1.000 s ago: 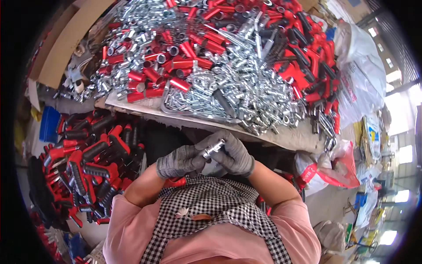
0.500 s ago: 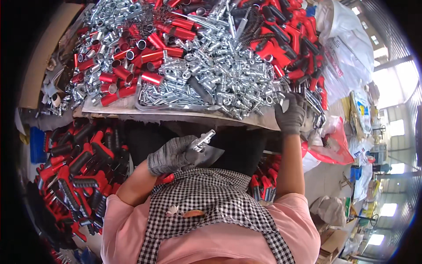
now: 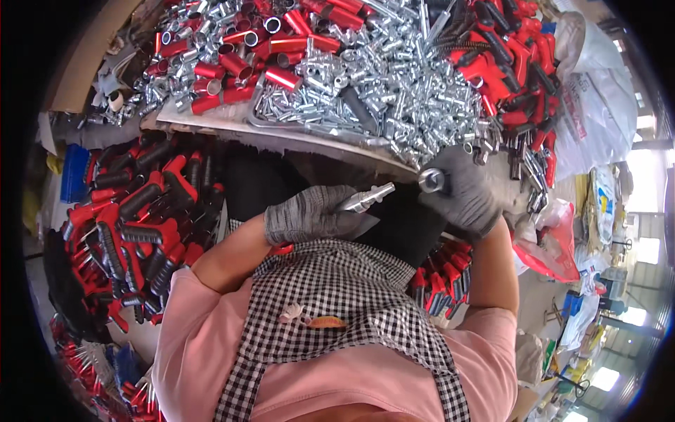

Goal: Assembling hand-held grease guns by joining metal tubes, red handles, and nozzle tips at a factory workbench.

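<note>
My left hand (image 3: 313, 214), in a grey knit glove, is closed around a shiny stepped metal fitting (image 3: 368, 197) that points to the right, above my lap. A flat blade-like sheet (image 3: 362, 226) shows just below it. My right hand (image 3: 465, 193), gloved too, pinches a short silver metal sleeve (image 3: 432, 181) whose open round end faces the left hand. A small gap lies between the fitting and the sleeve. The right hand is just off the table's front edge, near a heap of small silver metal parts (image 3: 429, 105).
Red metal tubes (image 3: 283, 78) and a metal tray of pins (image 3: 309, 128) lie on the table. Red-and-black handles (image 3: 517, 63) are piled at the far right. More handled tools (image 3: 133, 225) fill the space at my left, others (image 3: 443, 276) by my right thigh. White plastic bags (image 3: 598, 105) stand at right.
My right hand has come back from the parts at the table's right edge toward my left hand, now with a metal sleeve. The fitting in my left hand has tipped flatter; the view has shifted.
</note>
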Demonstrator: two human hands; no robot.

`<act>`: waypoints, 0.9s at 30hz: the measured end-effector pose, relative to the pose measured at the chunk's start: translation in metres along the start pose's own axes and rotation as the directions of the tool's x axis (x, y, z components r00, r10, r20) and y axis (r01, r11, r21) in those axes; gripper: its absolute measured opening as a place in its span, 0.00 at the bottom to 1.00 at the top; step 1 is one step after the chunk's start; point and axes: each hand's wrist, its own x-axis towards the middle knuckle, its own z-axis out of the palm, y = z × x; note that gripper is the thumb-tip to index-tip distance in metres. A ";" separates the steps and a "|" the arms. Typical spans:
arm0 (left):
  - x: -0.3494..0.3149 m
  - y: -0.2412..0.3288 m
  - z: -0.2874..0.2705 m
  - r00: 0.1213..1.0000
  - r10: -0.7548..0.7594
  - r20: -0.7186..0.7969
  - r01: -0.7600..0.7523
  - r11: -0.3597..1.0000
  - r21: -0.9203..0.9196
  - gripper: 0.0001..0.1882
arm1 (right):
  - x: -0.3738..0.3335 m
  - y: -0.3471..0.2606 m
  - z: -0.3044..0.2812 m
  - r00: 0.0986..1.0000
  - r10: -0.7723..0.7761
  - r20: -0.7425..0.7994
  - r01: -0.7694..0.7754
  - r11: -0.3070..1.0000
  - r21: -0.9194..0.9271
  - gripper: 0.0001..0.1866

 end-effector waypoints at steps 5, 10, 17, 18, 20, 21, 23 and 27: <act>-0.004 -0.035 0.004 0.982 0.182 0.055 -0.182 0.983 -0.014 0.28 | 0.026 -0.034 0.012 0.931 -0.122 0.345 0.039 0.971 0.237 0.22; -0.024 -0.004 -0.003 0.995 0.083 0.062 -0.093 0.978 0.185 0.24 | 0.032 -0.060 0.043 0.919 -0.179 0.351 0.130 0.979 0.158 0.36; -0.029 0.003 -0.005 0.908 -0.392 0.149 0.303 0.368 -0.879 0.18 | 0.032 -0.048 0.046 0.864 -0.484 0.138 0.452 0.867 0.209 0.43; -0.032 -0.002 -0.006 0.906 -0.394 0.151 0.305 0.363 -0.881 0.18 | 0.029 -0.054 0.047 0.921 -0.372 0.115 0.298 0.865 0.405 0.34; -0.037 -0.020 -0.008 0.988 0.145 0.050 -0.152 0.963 0.223 0.18 | 0.029 -0.065 0.033 0.954 -0.206 0.217 0.180 0.974 0.135 0.34; -0.036 -0.025 -0.006 0.988 0.146 0.051 -0.154 0.963 0.222 0.18 | 0.031 -0.068 0.027 0.965 -0.023 0.262 0.067 0.985 -0.160 0.36; -0.036 -0.033 -0.003 0.974 0.225 -0.031 -0.210 0.942 0.261 0.19 | 0.029 -0.061 0.032 0.979 -0.102 0.179 0.122 0.987 -0.105 0.40; -0.034 -0.036 -0.005 0.954 0.298 -0.043 -0.270 0.910 0.314 0.21 | 0.025 -0.054 0.037 0.951 -0.282 0.129 0.242 0.936 0.257 0.41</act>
